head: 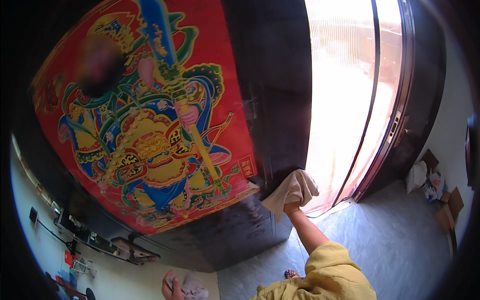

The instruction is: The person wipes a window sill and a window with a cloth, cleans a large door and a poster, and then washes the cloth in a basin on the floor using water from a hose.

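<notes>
My right hand [292, 207] holds a beige cloth [294, 187] against the edge of a dark door leaf [273, 112], low down beside the bright doorway. The cloth drapes over the fingers and hides most of them. On the door, to the left of this hand, is a large red poster [210, 45] of an armoured figure with a long blade; its lower right corner curls up. At the bottom of the view my left hand [173, 288] grips a crumpled greyish cloth [193, 288], clear of the door.
A mesh screen [341, 112] fills the doorway. Its dark frame has a metal strike plate [393, 129]. Cardboard boxes [446, 213] and bags [418, 176] stand by the right wall. A door handle [138, 257] juts out at lower left. Grey floor [401, 243] lies below.
</notes>
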Demonstrator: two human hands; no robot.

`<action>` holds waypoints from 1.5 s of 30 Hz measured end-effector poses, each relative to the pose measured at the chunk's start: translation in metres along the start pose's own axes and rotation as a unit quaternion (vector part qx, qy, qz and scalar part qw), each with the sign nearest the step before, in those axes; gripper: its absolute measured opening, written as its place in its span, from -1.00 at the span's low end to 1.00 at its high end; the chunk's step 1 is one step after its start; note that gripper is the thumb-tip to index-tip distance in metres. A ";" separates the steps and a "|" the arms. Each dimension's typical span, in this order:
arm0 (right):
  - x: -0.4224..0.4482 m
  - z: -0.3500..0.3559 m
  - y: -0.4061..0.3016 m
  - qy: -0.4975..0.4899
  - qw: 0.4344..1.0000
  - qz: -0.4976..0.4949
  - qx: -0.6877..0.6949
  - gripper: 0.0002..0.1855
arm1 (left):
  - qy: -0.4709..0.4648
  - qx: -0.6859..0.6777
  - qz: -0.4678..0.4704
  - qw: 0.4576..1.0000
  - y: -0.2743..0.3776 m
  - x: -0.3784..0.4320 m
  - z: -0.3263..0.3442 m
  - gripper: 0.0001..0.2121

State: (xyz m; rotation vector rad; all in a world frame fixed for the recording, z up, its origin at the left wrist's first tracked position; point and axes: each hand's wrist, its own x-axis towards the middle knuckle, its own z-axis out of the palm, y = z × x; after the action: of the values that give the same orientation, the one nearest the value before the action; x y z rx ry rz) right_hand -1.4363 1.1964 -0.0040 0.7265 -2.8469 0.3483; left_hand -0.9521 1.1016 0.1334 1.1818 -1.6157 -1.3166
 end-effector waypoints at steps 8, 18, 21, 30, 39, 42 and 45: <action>0.113 -0.170 0.023 0.454 0.882 -0.115 0.054 -0.68 | -0.021 0.013 -0.033 0.999 0.038 -0.009 0.094 -0.69; 0.172 -0.257 -0.030 0.456 0.883 -0.100 0.041 -0.72 | -0.049 0.068 -0.003 0.997 0.011 -0.014 0.138 -0.68; 0.145 -0.139 -0.019 0.400 0.899 -0.133 0.120 -0.67 | -0.042 0.042 -0.029 0.998 0.025 -0.018 0.153 -0.69; -0.004 0.071 0.007 0.178 0.918 -0.191 0.299 -0.52 | -0.071 0.101 -0.019 0.992 0.023 -0.016 0.136 -0.69; -0.084 0.048 -0.057 -0.009 0.995 -0.033 0.095 -0.54 | -0.042 0.148 0.057 0.986 0.001 -0.038 0.094 -0.70; -0.074 0.011 -0.066 -0.036 0.998 -0.009 0.045 -0.54 | -0.038 0.037 -0.062 0.997 0.014 -0.042 0.094 -0.71; -0.078 -0.003 -0.098 0.138 0.968 -0.099 0.186 -0.58 | -0.018 0.004 -0.097 0.995 -0.002 -0.044 0.076 -0.71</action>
State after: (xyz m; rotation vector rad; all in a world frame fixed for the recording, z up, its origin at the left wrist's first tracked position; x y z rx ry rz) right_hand -1.3206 1.1484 -0.0019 0.9362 -2.4445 0.8906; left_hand -1.0088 1.1665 0.1161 1.3556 -1.5644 -1.4621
